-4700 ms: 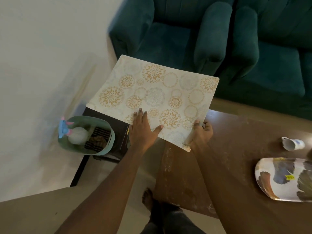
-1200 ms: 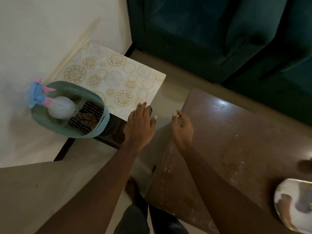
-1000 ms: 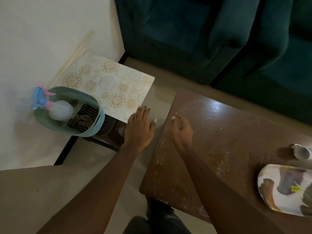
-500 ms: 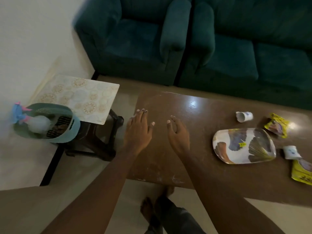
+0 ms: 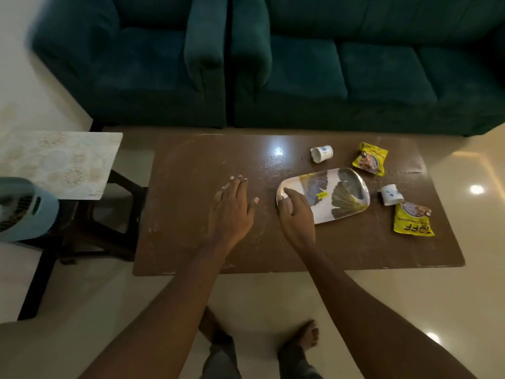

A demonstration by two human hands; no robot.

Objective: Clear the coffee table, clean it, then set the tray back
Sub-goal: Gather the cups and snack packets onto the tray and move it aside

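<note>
Here the teal sofa (image 5: 300, 64) filled the far side of the room, and the brown tabletop (image 5: 191, 160) lay lengthwise in front of it, its left half bare and dusty, presumably where clearing had begun. Off its left end a side stool (image 5: 103, 228) carried a patterned mat (image 5: 60, 162) and, nearer, a blue basket (image 5: 27, 212), likely kept off the surface so it could be wiped. The tray (image 5: 341, 195) sat right of centre on the tabletop. Two yellow snack packets (image 5: 412, 220) lay right of the tray, one far, one near. Two small paper cups (image 5: 322, 153) lay tipped on their sides, one beyond the tray and one to its right. The left hand (image 5: 232, 212) hovered flat with fingers spread, holding nothing. The right hand (image 5: 296, 214), loosely curled and empty, reached over the tray's left rim, probably to lift it away
</note>
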